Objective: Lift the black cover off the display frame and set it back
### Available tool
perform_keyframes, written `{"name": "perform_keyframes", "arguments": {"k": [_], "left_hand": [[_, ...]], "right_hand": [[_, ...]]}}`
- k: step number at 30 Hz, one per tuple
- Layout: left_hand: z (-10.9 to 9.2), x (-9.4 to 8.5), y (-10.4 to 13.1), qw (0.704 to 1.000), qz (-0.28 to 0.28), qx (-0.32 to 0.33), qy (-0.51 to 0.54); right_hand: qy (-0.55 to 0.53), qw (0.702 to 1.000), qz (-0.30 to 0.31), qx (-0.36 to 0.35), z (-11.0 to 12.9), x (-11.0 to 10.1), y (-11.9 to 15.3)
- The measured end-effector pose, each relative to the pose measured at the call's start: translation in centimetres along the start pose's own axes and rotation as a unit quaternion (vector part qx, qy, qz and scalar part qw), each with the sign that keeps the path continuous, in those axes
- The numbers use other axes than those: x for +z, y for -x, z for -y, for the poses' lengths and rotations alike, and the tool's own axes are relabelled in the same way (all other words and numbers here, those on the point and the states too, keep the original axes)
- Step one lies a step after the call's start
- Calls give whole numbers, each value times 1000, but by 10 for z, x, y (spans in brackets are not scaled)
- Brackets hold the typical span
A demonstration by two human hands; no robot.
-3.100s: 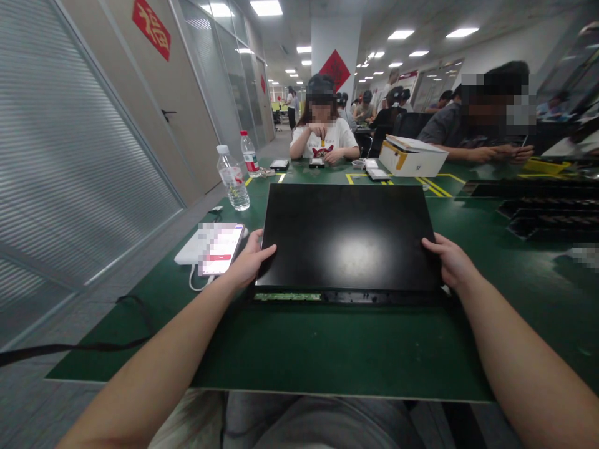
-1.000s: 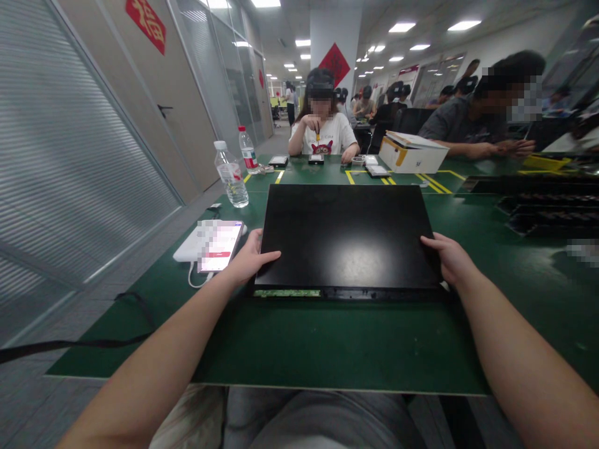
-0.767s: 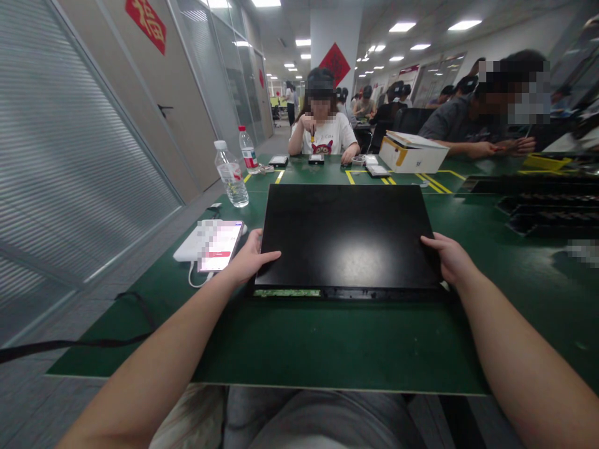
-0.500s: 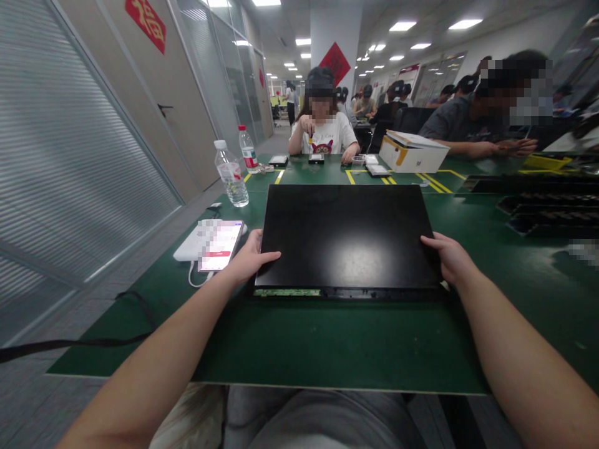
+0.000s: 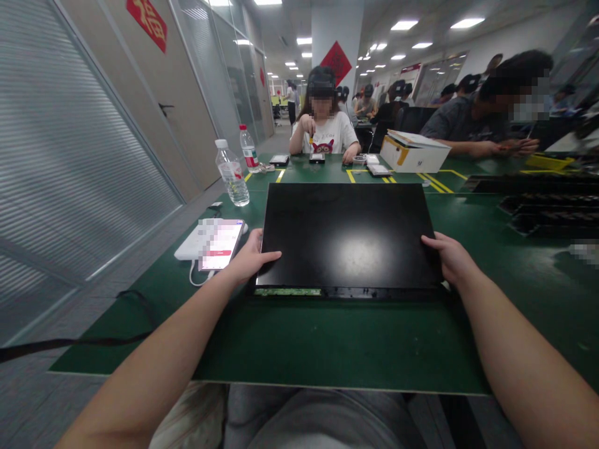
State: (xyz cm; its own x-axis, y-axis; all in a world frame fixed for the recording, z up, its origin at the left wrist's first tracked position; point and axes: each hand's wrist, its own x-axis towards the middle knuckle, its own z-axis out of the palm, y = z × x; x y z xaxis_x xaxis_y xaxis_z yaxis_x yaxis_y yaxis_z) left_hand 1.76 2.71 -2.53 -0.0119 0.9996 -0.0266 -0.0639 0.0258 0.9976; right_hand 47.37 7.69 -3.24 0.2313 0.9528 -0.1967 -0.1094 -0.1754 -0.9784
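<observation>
A black LCD screen panel (image 5: 346, 231) is held in front of me above the green table (image 5: 327, 349), its glossy face toward me and tilted. A thin green circuit board strip (image 5: 287, 292) shows along its lower left edge. My left hand (image 5: 253, 257) grips the left edge, thumb on the face and fingers mostly hidden behind. On the opposite edge my right hand (image 5: 447, 257) is closed the same way, its thumb near the rim. A bright light reflection lies on the panel's lower middle.
Left of the panel lie a lit phone (image 5: 222, 244) and a white power bank (image 5: 187, 243). Two bottles (image 5: 233, 178) stand behind them. Dark long parts (image 5: 552, 212) lie at right. Across the table a person (image 5: 322, 125) works near a white box (image 5: 414, 153).
The panel's top edge has tilted very slightly, and the light reflection on its face has shifted upward a little. Both hands keep their hold.
</observation>
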Motion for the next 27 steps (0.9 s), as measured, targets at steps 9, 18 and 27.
{"name": "perform_keyframes", "arguments": {"k": [9, 18, 27], "left_hand": [[-1, 1, 1, 1000, -5, -2, 6], [-1, 1, 1, 1000, 2, 12, 13], [0, 1, 0, 1000, -6, 11, 19]], "right_hand": [[-1, 1000, 2, -6, -1, -2, -2], [19, 999, 14, -24, -4, -3, -5], [10, 1000, 5, -8, -2, -1, -3]]}}
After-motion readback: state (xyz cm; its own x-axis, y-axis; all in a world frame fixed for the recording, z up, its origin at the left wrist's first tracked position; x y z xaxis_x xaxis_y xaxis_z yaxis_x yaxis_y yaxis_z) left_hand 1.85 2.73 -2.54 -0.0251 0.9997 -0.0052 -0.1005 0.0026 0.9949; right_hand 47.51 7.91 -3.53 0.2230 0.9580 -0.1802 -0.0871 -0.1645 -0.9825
